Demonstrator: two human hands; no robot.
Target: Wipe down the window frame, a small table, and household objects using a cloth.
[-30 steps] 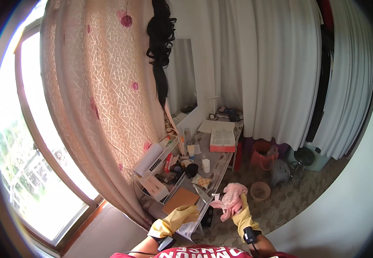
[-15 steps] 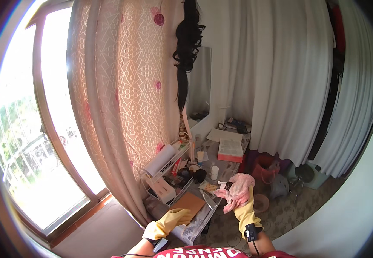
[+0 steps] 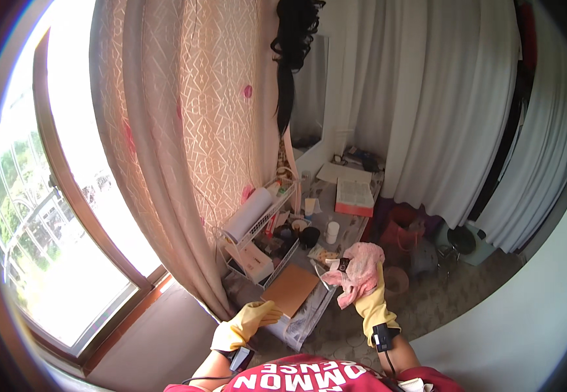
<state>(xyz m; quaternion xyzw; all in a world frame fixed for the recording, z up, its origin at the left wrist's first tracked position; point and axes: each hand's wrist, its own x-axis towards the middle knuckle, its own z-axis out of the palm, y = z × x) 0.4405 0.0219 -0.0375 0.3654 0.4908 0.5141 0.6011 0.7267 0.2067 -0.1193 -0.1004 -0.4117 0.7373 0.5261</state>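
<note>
Both my hands wear yellow rubber gloves. My right hand (image 3: 369, 295) is raised and grips a crumpled pink cloth (image 3: 360, 271) over the near end of a low cluttered table (image 3: 314, 312). My left hand (image 3: 247, 321) hangs low beside the table's near left corner, fingers loosely curled, holding nothing. It is just short of a flat brown board (image 3: 291, 289) lying on the table.
A white wire rack (image 3: 257, 228) with a paper roll, boxes and small jars stands on the table by the patterned curtain (image 3: 185, 130). A book (image 3: 354, 196) lies at the far end. Baskets and pots (image 3: 420, 255) sit on the floor to the right. A large window (image 3: 54, 215) is at left.
The view has turned and moved closer to the table. My right hand keeps the pink cloth raised, and my left hand stays low by the table's corner.
</note>
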